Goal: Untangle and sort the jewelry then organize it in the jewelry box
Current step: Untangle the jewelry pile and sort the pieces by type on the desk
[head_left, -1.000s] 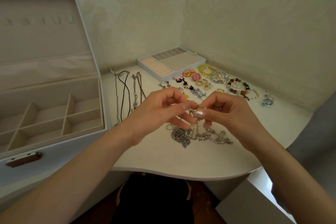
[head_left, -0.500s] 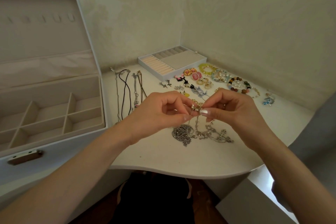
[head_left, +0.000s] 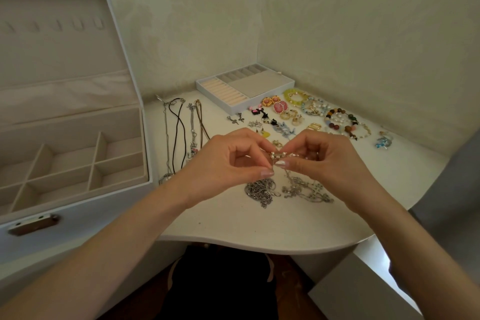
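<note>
Head view. Asker: What is being worked on, and where is it?

Describer: A small gold-and-pearl piece (head_left: 279, 155) is pinched between the left hand (head_left: 228, 161) and the right hand (head_left: 324, 161), raised just above the bench (head_left: 259, 223). Each grip is narrow, with thumb and forefinger tips closed on the piece and the other fingers curled. A thin strand is seen running down from it to a tangle of silver chains (head_left: 262, 189) lying on the bench directly below.

Asker: How is this step best done?

Describer: By judgement, the knot is better loosened than pulled. One end is best held steady while the other is eased out with small movements, since a hard tug would likely tighten the tangle or snap a fine link. The piece is best kept low over the bench, so that anything dropped is caught there.

Asker: Where is sorted jewelry laid?

Describer: Long necklaces (head_left: 179, 132) are laid straight, left of the hands. Earrings (head_left: 278, 108) and beaded bracelets (head_left: 340, 119) are grouped beyond the hands, near a padded tray (head_left: 233, 110). The jewelry box (head_left: 91, 218) stands open at the far left, its divided compartments facing up.
</note>
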The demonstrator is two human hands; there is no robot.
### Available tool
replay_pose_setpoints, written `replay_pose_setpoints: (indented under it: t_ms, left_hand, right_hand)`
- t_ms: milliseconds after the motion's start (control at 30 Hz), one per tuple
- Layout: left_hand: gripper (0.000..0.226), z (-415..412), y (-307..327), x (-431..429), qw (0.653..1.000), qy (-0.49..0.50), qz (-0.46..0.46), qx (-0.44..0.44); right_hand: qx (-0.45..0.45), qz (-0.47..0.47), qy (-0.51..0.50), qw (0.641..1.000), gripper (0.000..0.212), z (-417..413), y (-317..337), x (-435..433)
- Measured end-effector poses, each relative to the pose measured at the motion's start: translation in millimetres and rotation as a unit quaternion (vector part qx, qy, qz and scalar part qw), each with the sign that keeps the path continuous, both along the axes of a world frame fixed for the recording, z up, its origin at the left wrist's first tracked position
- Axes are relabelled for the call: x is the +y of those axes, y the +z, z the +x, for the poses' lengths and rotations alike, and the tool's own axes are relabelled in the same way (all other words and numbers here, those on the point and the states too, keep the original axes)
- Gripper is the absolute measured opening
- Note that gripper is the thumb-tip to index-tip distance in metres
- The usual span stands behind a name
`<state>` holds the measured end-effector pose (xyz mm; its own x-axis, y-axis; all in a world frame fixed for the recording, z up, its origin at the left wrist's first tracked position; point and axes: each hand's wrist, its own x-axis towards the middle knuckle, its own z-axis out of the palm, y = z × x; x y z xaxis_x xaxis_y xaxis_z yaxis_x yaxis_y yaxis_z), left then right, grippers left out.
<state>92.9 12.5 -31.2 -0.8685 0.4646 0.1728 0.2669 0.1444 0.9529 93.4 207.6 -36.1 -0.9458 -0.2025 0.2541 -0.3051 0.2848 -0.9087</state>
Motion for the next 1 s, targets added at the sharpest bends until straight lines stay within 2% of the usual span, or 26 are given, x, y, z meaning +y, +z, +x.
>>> replay_pose_setpoints:
  t_ms: [133,233,367,500,633,800,900,1000]
  left_hand:
    - [0.004,0,1,2,0.999,0.028,0.026,-0.014]
    - [0.011,-2,1,3,0.999,0.031,0.043,-0.013]
    - [0.022,-2,3,4,1.0,0.002,0.013,-0.004]
    - [0.017,0,3,6,1.0,0.01,0.018,-0.018]
    - [0.016,2,1,9,1.0,0.009,0.007,-0.028]
    - [0.012,-1,0,12,0.998,-0.004,-0.02,-0.052]
    - [0.009,-3,2,11,0.997,-0.011,-0.035,-0.065]
    - [0.01,-5,1,11,0.997,-0.009,-0.066,-0.032]
  right_hand:
    - [0.039,0.033,-0.016,0.999,0.013,0,-2,0]
    - [0.048,0.009,-0.007,0.999,0.012,0,-3,-1]
    - [0.05,-0.023,0.009,0.998,0.012,0,0,-3]
    - [0.087,-0.02,0.014,0.996,0.027,-2,-2,-1]
    - [0.109,-0.024,0.019,0.994,0.024,-2,-4,-2]
    - [0.083,-0.028,-0.004,0.996,0.023,-4,-2,-3]
    - [0.069,-0.016,-0.009,0.997,0.014,-6,6,-4]
    - [0.039,-0.01,-0.015,0.999,0.005,-6,15,-7]
